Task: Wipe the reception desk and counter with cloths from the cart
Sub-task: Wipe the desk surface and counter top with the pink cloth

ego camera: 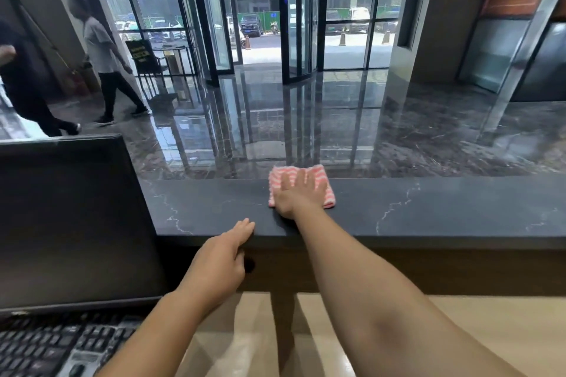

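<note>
The pink-and-white striped cloth (327,194) lies flat on the dark, white-veined stone tabletop (428,208), close to its far edge and directly under my right hand (298,196). My left hand (220,257) is nearer to me and to the left, well apart from the cloth.

My right hand is spread flat, fingers straight and slightly fanned. It presses down on the cloth with the palm and fingers; the cloth shows on both sides of the hand and beyond the fingertips. My left hand is also flat, fingers extended and held together. Its fingertips (246,223) touch the near edge of the tabletop, and it holds nothing.

A black flat monitor (70,223) stands to the left, with its right side just beside my left hand. It covers the left end of the tabletop from view. A black keyboard (61,346) lies below the monitor on the light wooden lower desk (490,330). Beyond the tabletop is a glossy dark marble lobby floor (306,119) and a glass revolving door (260,9). Two people (107,52) walk across the floor at far left.
</note>
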`<action>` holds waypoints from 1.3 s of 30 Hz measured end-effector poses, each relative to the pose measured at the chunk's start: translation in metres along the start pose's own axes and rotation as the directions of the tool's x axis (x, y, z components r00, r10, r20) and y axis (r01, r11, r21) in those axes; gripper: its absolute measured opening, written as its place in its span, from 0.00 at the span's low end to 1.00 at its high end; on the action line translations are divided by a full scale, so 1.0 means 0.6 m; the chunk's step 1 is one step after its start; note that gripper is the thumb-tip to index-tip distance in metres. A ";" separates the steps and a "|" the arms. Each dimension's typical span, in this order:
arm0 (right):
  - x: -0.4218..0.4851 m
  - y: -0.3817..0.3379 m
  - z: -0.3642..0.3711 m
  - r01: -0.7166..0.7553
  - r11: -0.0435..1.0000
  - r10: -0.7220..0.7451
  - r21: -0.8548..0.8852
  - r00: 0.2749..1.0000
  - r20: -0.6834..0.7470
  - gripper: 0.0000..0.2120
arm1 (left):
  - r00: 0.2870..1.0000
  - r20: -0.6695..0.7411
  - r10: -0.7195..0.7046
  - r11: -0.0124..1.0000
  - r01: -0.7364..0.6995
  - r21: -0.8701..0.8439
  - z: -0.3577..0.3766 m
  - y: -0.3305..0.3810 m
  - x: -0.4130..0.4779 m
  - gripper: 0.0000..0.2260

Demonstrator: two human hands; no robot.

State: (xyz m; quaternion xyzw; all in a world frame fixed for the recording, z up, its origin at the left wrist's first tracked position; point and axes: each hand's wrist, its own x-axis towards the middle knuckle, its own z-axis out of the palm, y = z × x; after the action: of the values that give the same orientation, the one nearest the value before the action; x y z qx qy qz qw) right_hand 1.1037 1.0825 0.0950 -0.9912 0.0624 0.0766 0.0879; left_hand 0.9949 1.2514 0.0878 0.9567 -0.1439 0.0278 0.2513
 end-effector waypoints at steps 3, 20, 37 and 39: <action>0.001 -0.086 0.009 0.154 0.988 -0.153 -0.012 0.987 0.051 0.30 | 0.995 -0.077 -0.069 0.997 0.071 0.015 -0.010 -0.029 -0.010 0.26; -0.081 0.141 -0.003 0.080 0.996 -0.080 -0.033 0.997 -0.017 0.26 | 0.980 -0.076 -0.186 0.961 0.197 0.192 0.002 0.013 -0.029 0.26; -0.118 -0.068 0.049 0.124 0.992 -0.124 -0.003 0.990 -0.070 0.28 | 0.933 -0.066 -0.353 0.930 0.342 -0.138 -0.016 -0.049 -0.071 0.24; -0.121 -0.121 0.053 0.234 0.972 -0.234 0.001 0.972 -0.017 0.29 | 0.921 -0.069 -0.383 0.910 0.364 -0.198 -0.021 -0.058 -0.074 0.25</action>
State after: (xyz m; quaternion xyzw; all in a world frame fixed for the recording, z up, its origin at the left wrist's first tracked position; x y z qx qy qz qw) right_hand 1.0381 1.1670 0.0877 -0.9921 -0.0538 0.0572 0.0975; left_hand 0.9628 1.2983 0.0769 0.9368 0.0535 0.0170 0.3452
